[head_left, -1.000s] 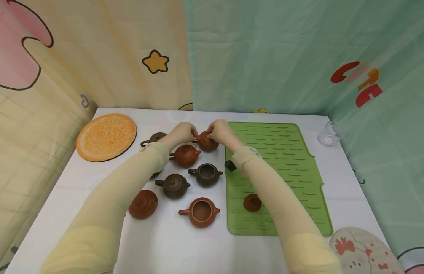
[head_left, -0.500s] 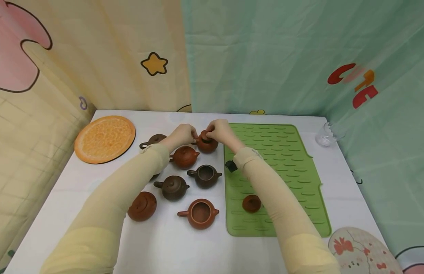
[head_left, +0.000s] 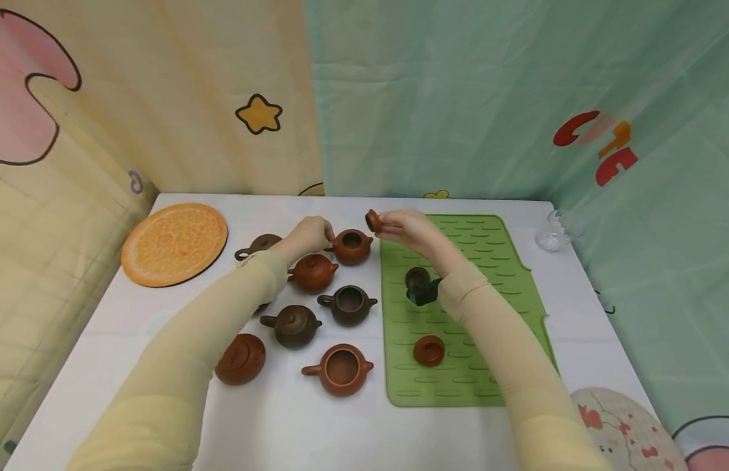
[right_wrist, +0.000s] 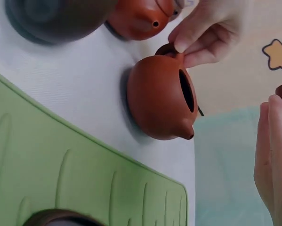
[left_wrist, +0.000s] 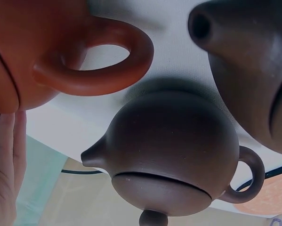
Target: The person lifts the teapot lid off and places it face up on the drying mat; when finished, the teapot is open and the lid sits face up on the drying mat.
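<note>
Grip, right hand (head_left: 408, 229): fingertips pinch a small red lid (head_left: 373, 221), raised clear of the table (head_left: 270, 425) and tipped on edge, hollow side to the left. Which part of it they pinch cannot be told. Grip, left hand (head_left: 313, 233): thumb and fingers hold the handle of an uncovered red teapot (head_left: 354, 258), which stands upright on the table.

Governing relation, as judged: lid to teapot opening. The lid is just beyond the spout end, up and to the right of the opening. The teapot's long axis runs from handle, left, to spout, right, the spout pointing toward the green mat (head_left: 400, 394). The right hand is the nearer to the mat, over its far left corner. On the mat lie a dark lid (head_left: 417, 277) and a second red lid (head_left: 429, 354).

View differences: the right wrist view shows the left thumb on the handle and the opening in profile; the head view hides that thumb. The right wrist view cuts the pinched lid at its edge; the head view shows it more fully.
</note>
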